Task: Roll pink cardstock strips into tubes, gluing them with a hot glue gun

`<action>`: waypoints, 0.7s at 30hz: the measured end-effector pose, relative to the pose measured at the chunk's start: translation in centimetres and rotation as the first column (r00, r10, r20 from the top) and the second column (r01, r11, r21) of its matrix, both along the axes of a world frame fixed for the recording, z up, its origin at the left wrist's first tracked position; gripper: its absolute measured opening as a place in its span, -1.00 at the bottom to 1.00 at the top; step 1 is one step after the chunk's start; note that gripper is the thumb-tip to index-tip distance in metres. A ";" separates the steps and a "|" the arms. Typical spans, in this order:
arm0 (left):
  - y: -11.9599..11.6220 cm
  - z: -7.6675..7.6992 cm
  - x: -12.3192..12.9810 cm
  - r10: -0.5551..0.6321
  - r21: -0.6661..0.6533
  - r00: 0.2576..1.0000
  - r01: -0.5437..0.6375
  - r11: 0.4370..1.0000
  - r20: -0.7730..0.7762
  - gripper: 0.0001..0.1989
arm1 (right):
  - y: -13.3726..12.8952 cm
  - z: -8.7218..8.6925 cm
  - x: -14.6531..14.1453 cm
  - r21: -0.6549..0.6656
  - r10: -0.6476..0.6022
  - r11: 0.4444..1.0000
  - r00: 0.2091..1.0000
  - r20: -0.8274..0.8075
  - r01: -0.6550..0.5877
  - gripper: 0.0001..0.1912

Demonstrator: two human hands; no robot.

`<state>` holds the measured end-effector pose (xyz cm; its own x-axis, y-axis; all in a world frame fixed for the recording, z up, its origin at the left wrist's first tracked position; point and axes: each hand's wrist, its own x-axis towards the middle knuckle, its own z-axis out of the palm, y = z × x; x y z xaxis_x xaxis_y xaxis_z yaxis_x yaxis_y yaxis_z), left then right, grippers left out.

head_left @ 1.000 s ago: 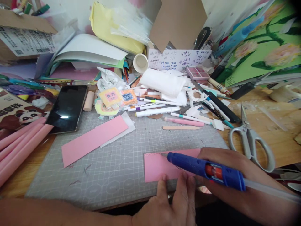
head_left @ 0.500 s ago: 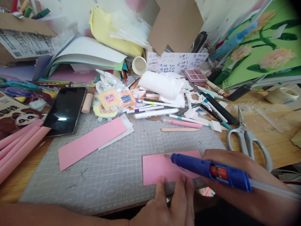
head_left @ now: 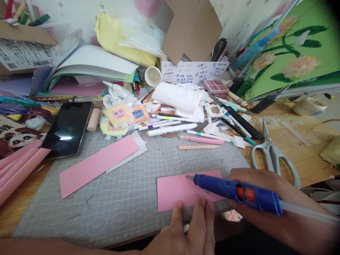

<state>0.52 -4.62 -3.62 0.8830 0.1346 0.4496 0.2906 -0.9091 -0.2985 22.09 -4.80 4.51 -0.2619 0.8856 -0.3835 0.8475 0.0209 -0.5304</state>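
A blue hot glue gun (head_left: 220,186) with a clear glue stick running out of its back is in my right hand (head_left: 268,198), fingers wrapped round it. Its metal nozzle touches or hovers just over the upper edge of a pink paper strip (head_left: 170,193); I cannot tell which. Along that edge, left of the nozzle, runs a thin line of glue. My left hand (head_left: 186,230) has its fingers stretched out, fingertips pressing the strip's lower edge onto the grey cutting mat (head_left: 114,202). The strip's right end is hidden behind the glue gun and right hand.
Another pink strip (head_left: 98,166) lies on white paper at the mat's left. Grey scissors (head_left: 275,159) rest to the right. Behind are a wooden stick (head_left: 199,147), markers (head_left: 172,129) and crumpled tissue (head_left: 176,97). A phone (head_left: 69,127) and pink rolls (head_left: 21,168) stand left.
The glue gun's nozzle has slid slightly right along the strip's upper edge. The whole view has shifted a little; my left hand stays pressed on the strip.
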 end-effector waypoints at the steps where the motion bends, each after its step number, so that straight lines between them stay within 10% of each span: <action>1: 0.0 0.0 0.0 -0.004 -0.002 1.000 0.004 1.000 -0.001 -0.75 | -0.1 0.0 0.1 0.006 -0.001 1.000 1.000 0.006 0.001 -0.88; 21: 0.1 0.3 -0.4 -0.055 -0.055 0.998 0.053 0.997 -0.034 -0.78 | -1.2 -0.5 1.6 0.052 0.002 0.999 0.997 0.082 -0.006 -0.89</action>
